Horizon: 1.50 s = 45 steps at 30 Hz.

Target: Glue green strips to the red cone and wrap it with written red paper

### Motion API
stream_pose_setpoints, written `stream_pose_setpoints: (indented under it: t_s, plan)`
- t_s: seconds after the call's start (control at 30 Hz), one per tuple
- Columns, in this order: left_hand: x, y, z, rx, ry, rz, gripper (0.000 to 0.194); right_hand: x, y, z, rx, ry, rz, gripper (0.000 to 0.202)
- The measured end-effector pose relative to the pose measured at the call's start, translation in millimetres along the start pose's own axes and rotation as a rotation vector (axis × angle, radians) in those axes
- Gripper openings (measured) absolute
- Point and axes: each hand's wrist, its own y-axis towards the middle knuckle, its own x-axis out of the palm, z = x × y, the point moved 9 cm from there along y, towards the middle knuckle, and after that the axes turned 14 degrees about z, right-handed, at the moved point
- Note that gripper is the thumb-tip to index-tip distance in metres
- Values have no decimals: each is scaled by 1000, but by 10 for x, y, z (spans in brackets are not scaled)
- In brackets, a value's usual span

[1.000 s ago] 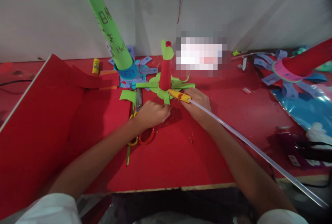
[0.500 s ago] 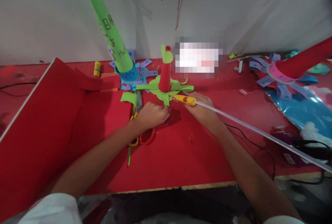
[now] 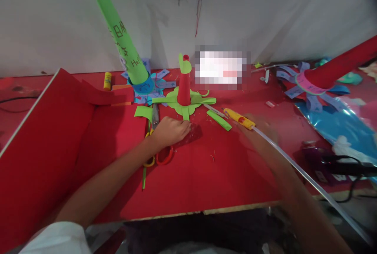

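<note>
My left hand (image 3: 173,131) is closed, its fingertips pinching the front end of a green paper strip (image 3: 185,115). That strip runs out from a green scalloped paper base (image 3: 173,106), on which a small red paper cone (image 3: 184,89) stands upright. In my blurred right hand (image 3: 260,128) is a yellow hot glue gun (image 3: 239,119), its nozzle pointing left. A long clear glue stick (image 3: 294,164) trails from its back. Between the gun and the base lies a loose folded green strip (image 3: 219,120). Scissors (image 3: 165,157) with red and yellow handles lie partly under my left wrist.
A tall green paper tube (image 3: 120,30) stands in a blue base behind, at left. A folded red board (image 3: 44,136) fills the left side. A yellow capped glue tube (image 3: 107,81) stands near the wall. At right are a red cone (image 3: 341,67), blue film (image 3: 326,126) and cables.
My right hand and the glue gun have moved right, away from the base, uncovering the loose green strip. My left hand stays at the front strip. The view has shifted slightly.
</note>
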Motion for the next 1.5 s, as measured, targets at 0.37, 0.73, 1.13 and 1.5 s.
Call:
stream_pose_setpoints:
  t_s: [0.37, 0.73, 1.13, 1.5]
  plan:
    - [21, -6, -40, -45, -18, -36, 41, -86, -45, 114, -230, -58, 58, 26]
    - [16, -9, -36, -40, -24, -40, 39, -392, 316, -1358, -393, 181, 158, 24]
    - [69, -14, -52, -93, -55, -121, 37, 123, 35, -1398, -379, 336, 295, 52]
    - [-605, 476, -815, -574, -198, 264, 42, 98, -5, -1466, -380, 407, 292, 51]
